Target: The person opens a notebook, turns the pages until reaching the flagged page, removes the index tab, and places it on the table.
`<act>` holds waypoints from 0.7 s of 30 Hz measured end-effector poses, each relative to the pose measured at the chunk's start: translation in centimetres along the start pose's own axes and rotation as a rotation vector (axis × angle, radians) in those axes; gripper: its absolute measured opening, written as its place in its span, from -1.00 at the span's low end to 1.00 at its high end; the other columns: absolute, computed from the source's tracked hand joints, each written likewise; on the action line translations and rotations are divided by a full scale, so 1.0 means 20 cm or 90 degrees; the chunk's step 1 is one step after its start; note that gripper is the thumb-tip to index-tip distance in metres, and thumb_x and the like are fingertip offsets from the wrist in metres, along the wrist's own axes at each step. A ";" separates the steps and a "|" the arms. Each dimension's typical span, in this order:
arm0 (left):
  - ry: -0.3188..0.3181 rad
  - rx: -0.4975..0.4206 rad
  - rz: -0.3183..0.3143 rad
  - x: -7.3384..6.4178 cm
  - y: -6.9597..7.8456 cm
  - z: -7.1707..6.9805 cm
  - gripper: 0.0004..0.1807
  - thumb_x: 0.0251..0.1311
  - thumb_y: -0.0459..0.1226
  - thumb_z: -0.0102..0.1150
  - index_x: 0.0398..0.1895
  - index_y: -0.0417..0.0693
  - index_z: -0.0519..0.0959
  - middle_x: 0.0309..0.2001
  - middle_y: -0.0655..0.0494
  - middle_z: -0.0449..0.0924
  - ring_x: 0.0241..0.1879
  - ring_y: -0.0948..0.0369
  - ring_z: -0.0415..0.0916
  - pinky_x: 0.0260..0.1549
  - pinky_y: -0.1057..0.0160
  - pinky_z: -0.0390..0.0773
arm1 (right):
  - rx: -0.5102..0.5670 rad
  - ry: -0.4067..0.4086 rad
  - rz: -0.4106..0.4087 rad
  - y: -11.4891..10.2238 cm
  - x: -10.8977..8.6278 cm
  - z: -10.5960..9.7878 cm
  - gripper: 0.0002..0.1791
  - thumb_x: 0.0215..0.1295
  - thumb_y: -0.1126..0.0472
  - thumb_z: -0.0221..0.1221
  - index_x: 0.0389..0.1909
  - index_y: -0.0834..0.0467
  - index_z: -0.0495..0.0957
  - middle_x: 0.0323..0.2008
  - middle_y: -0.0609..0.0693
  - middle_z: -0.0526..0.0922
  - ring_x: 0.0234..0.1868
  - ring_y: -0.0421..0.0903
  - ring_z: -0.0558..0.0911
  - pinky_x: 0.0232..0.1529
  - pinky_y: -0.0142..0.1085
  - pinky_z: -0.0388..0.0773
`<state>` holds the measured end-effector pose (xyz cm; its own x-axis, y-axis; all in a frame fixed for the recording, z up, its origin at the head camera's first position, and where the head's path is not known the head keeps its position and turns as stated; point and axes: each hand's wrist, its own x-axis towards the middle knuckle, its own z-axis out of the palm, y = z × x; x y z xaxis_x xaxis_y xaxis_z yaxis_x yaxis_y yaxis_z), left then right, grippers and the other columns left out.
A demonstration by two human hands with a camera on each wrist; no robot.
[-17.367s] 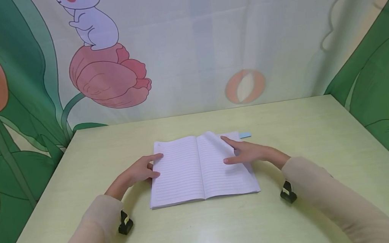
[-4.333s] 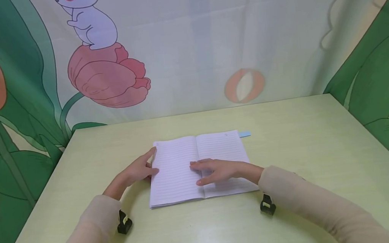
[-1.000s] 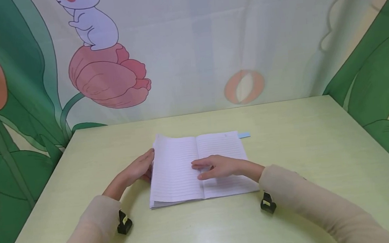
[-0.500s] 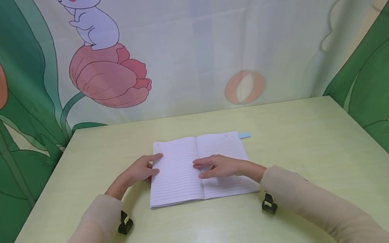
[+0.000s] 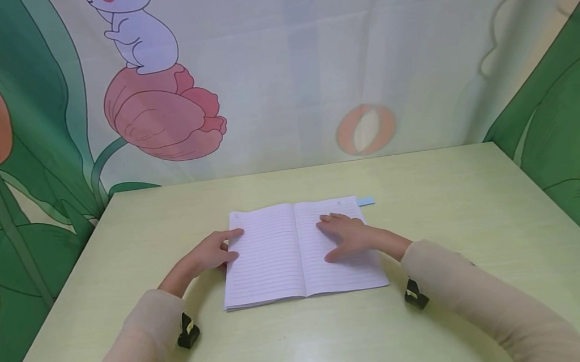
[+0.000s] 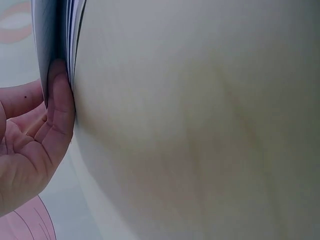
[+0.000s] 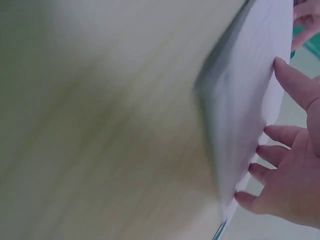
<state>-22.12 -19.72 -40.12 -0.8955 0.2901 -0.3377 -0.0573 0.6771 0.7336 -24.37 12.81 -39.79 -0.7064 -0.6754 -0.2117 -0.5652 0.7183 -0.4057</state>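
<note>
A notebook point(image 5: 266, 262) with lined pages lies spread on the table, a blue tab point(image 5: 366, 201) sticking out at its top right. At the left edge, my left hand point(image 5: 208, 252) pinches the left pages, thumb and index finger on top. In the left wrist view, other fingers point(image 6: 61, 100) of that hand reach in between a leaf and the pages below it. Over the right page point(image 5: 338, 276), my right hand point(image 5: 353, 237) is spread. In the right wrist view its fingertips point(image 7: 256, 170) touch the paper.
The pale wooden table point(image 5: 293, 345) extends round the notebook on all sides. Behind it hangs a printed curtain point(image 5: 282, 79) with flowers and a rabbit. Black wrist devices point(image 5: 188, 331) sit beneath both sleeves.
A second ago the left leaf was raised and my left fingers were behind it; now it lies flat under them. My right hand has moved from near the spine rightward onto the right page.
</note>
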 end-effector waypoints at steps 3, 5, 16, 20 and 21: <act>-0.001 -0.001 -0.004 0.00 0.00 0.00 -0.37 0.15 -0.47 0.07 0.32 -0.19 0.19 -0.49 -0.05 0.42 -0.59 0.20 0.42 -0.52 0.27 0.45 | -0.033 -0.001 0.051 0.06 -0.01 -0.01 -0.08 0.06 -0.13 0.20 0.34 0.26 0.09 0.36 0.24 -0.02 0.35 0.21 -0.06 0.08 0.29 0.01; -0.003 0.001 -0.005 0.00 0.01 0.00 -0.37 0.15 -0.47 0.07 0.32 -0.20 0.18 -0.48 -0.05 0.42 -0.58 0.20 0.42 -0.52 0.27 0.44 | -0.041 0.001 0.079 0.09 -0.02 -0.02 -0.02 0.04 -0.17 0.20 0.35 0.27 0.05 0.37 0.25 -0.06 0.36 0.21 -0.08 0.09 0.29 -0.01; 0.004 0.027 -0.017 0.00 0.01 0.00 -0.38 0.15 -0.44 0.09 0.32 -0.17 0.20 -0.48 -0.04 0.40 -0.57 0.19 0.39 -0.52 0.28 0.40 | -0.030 0.000 0.152 0.18 -0.05 -0.07 0.13 0.01 -0.30 0.16 0.37 0.34 -0.12 0.36 0.31 -0.15 0.37 0.21 -0.17 0.10 0.32 -0.11; 0.003 0.028 -0.021 0.00 0.02 0.00 -0.37 0.16 -0.44 0.09 0.32 -0.16 0.20 -0.47 -0.04 0.39 -0.56 0.19 0.38 -0.52 0.27 0.40 | -0.025 -0.001 0.142 0.16 -0.03 -0.06 0.14 0.04 -0.31 0.13 0.37 0.34 -0.15 0.36 0.31 -0.18 0.37 0.19 -0.19 0.12 0.33 -0.16; 0.003 0.026 -0.022 0.00 0.02 0.00 -0.37 0.16 -0.44 0.09 0.32 -0.16 0.20 -0.47 -0.05 0.40 -0.56 0.19 0.39 -0.52 0.27 0.40 | -0.024 -0.001 0.141 0.15 -0.03 -0.06 0.13 0.05 -0.31 0.13 0.37 0.35 -0.16 0.36 0.31 -0.18 0.37 0.19 -0.19 0.12 0.32 -0.17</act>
<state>-22.14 -19.45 -39.86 -0.8952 0.2625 -0.3601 -0.0709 0.7139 0.6967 -26.20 15.52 -39.93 -0.8142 -0.5005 -0.2942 -0.4113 0.8550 -0.3160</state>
